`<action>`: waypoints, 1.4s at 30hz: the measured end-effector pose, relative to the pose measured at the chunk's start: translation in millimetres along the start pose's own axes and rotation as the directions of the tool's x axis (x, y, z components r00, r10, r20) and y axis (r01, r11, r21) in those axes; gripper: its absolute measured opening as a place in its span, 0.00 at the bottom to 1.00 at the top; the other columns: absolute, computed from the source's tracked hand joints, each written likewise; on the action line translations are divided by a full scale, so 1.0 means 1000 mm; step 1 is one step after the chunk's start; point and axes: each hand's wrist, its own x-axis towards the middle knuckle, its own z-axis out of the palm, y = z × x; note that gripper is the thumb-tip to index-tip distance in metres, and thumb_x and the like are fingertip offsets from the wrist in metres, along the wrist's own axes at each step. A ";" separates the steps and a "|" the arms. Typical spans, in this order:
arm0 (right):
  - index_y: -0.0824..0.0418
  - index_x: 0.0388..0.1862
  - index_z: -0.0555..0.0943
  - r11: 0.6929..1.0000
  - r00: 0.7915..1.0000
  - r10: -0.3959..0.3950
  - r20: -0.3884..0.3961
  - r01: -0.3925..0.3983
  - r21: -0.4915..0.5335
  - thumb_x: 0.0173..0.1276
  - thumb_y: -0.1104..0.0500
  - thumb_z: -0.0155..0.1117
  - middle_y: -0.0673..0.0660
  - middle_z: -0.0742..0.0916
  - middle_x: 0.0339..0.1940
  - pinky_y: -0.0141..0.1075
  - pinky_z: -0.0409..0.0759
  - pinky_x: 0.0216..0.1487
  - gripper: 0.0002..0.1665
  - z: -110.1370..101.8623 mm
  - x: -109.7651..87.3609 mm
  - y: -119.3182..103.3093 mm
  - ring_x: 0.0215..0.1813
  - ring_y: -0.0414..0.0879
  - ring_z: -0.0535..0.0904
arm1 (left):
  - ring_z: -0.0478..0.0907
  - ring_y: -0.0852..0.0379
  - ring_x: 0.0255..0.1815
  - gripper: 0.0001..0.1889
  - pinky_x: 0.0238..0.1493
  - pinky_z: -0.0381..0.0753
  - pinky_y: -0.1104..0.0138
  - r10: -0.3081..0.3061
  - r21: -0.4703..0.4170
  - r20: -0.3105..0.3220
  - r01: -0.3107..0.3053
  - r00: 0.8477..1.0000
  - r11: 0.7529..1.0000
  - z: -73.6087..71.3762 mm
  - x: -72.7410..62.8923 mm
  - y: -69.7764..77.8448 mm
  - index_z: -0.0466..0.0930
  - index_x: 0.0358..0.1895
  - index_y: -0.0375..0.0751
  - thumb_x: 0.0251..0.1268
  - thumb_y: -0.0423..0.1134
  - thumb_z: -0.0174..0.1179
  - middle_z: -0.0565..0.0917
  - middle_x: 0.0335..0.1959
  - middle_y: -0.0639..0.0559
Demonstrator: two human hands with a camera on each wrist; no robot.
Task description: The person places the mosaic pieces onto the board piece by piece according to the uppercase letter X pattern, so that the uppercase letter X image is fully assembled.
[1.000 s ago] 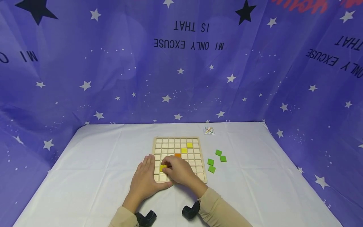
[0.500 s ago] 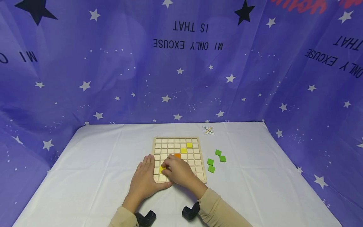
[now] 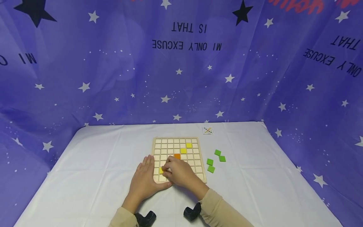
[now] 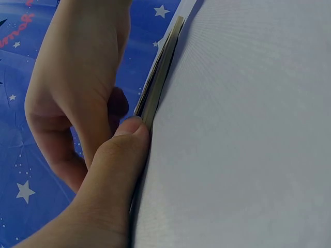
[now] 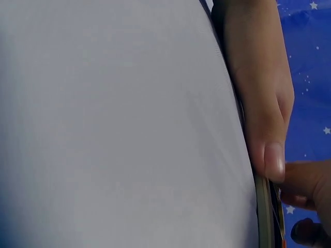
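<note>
Nearest are two beige sleeves (image 3: 123, 217) with a black mount (image 3: 146, 218) at each wrist, over the white-covered worktop (image 3: 93, 170). From 7 o'clock of the board (image 3: 191, 162), the left hand (image 3: 145, 178) lies with straight fingers together against its left edge, the thumb stretched along the near edge. From 5 o'clock the right hand (image 3: 180, 171) reaches over the squares, fingers curled, thumb and forefinger nearly closed on a yellow tile (image 3: 160, 170), which they appear to pinch; it lies towards 7 o'clock on the board, partly covered, so whether it sits fully in its square is hard to tell. Farther up, an orange tile (image 3: 177, 156) fills the middle square, and two more yellow tiles (image 3: 183, 151) step diagonally away from it towards 1 o'clock. The square between orange and the near yellow is hidden by the right hand. The work looks partly done: three tiles seem settled and the near yellow all but placed, while four green tiles (image 3: 210, 161), loose at 3 o'clock off the board, look like what is left. Beyond, at 1 o'clock, lies a small patterned card (image 3: 208, 130); at 12 hangs a starry purple curtain (image 3: 127, 78).
</note>
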 end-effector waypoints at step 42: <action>0.55 0.44 0.82 0.829 0.803 0.558 -0.208 -0.549 0.106 0.66 0.55 0.69 0.54 0.89 0.38 0.42 0.76 0.33 0.10 -0.068 -0.041 0.156 0.36 0.49 0.82 | 0.48 0.42 0.82 0.76 0.81 0.51 0.48 -0.045 -0.042 0.036 0.047 0.998 0.998 -0.001 -0.001 0.000 0.47 0.78 0.30 0.33 0.87 0.57 0.52 0.80 0.38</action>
